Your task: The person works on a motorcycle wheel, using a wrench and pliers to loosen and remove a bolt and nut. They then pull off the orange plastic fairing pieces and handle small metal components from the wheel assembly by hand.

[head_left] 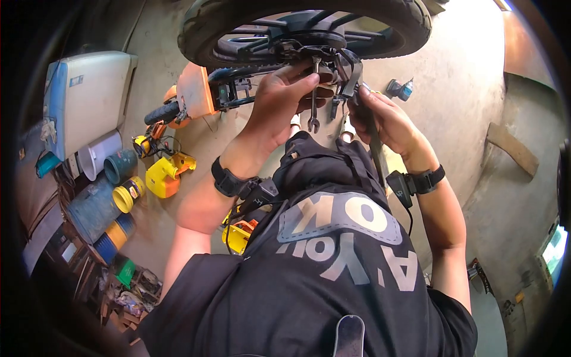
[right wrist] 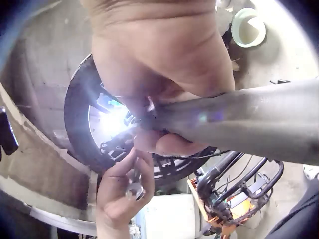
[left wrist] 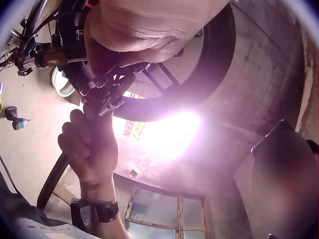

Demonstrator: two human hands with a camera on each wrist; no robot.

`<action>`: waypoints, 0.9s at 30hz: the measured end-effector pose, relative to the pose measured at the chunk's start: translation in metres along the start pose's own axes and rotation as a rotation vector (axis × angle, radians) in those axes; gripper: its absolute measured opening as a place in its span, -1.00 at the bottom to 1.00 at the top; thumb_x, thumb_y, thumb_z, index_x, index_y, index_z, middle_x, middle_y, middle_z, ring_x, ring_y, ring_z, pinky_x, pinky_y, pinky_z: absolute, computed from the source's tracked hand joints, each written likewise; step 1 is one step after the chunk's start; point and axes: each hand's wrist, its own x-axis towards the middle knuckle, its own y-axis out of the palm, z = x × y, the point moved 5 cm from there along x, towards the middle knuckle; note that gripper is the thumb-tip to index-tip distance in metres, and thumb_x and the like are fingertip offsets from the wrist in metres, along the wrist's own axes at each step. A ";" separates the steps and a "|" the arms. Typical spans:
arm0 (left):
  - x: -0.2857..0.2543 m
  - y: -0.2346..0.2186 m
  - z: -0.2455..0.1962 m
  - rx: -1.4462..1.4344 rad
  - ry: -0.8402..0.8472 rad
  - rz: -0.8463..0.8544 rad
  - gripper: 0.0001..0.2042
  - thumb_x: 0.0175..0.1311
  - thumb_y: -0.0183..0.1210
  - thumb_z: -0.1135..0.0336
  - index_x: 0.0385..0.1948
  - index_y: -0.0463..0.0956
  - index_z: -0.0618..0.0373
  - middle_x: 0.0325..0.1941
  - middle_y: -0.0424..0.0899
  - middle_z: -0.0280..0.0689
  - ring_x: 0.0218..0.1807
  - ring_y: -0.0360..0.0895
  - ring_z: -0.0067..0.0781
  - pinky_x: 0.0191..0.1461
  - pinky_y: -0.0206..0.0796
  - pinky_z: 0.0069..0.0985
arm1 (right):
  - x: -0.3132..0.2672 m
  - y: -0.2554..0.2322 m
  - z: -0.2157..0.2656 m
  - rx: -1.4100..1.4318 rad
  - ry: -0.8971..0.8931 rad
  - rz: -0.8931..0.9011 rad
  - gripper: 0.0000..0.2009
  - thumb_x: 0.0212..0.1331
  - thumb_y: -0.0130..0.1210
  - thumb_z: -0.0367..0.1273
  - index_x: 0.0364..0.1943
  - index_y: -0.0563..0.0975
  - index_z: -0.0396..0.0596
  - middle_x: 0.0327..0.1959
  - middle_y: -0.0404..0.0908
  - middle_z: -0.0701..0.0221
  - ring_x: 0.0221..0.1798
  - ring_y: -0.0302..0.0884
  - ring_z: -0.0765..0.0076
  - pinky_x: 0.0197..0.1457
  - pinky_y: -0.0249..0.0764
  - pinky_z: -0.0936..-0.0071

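Both hands work at the hub of a wheel with a black tyre. My left hand pinches a wrench between thumb and fingers, its open-jawed end hanging downward below the hub. In the right wrist view that wrench lies across the left palm. My right hand grips a long grey metal tube near its end, just beside the hub. The tube slants down toward the person's legs. Dark bracket parts sit between the two hands. The right fingertips are partly hidden behind the tube.
A cordless drill lies on the floor beyond the right hand. Orange vehicle bodywork stands to the left. Farther left are a white and blue cabinet, buckets and yellow plastic parts. A wooden board lies at right.
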 end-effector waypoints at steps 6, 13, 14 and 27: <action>-0.001 0.003 -0.002 -0.009 0.023 0.032 -0.70 0.40 0.15 0.40 0.13 0.54 0.20 -0.04 0.73 -0.26 -0.12 0.71 -0.43 -0.01 0.58 -0.46 | 0.000 0.010 -0.009 0.076 -0.009 -0.007 -0.61 0.49 -0.05 0.00 -0.22 0.55 -0.02 -0.51 0.57 0.48 -0.56 0.48 0.55 -0.54 0.34 0.63; 0.001 0.002 -0.003 0.033 -0.014 0.051 -0.70 0.42 0.12 0.40 0.14 0.55 0.19 0.00 0.72 -0.25 -0.11 0.70 -0.40 0.00 0.56 -0.43 | -0.007 0.018 -0.003 0.152 0.050 0.136 -0.59 0.47 -0.05 0.05 -0.18 0.54 -0.01 -0.51 0.50 0.49 -0.53 0.40 0.57 -0.50 0.27 0.62; 0.000 0.004 -0.004 0.024 -0.011 0.049 -0.70 0.42 0.12 0.40 0.14 0.54 0.19 0.01 0.72 -0.25 -0.11 0.71 -0.40 0.00 0.56 -0.44 | -0.007 0.020 -0.003 0.156 0.047 0.136 -0.59 0.47 -0.05 0.05 -0.18 0.54 -0.01 -0.51 0.50 0.49 -0.53 0.40 0.57 -0.50 0.27 0.62; -0.002 0.002 -0.002 0.016 -0.018 0.029 -0.70 0.41 0.11 0.42 0.14 0.54 0.22 0.01 0.71 -0.24 -0.10 0.72 -0.37 -0.06 0.55 -0.47 | 0.003 0.028 -0.005 0.147 0.019 0.007 -0.53 0.47 -0.11 0.08 -0.20 0.50 -0.08 -0.53 0.43 0.44 -0.56 0.33 0.46 -0.47 0.22 0.56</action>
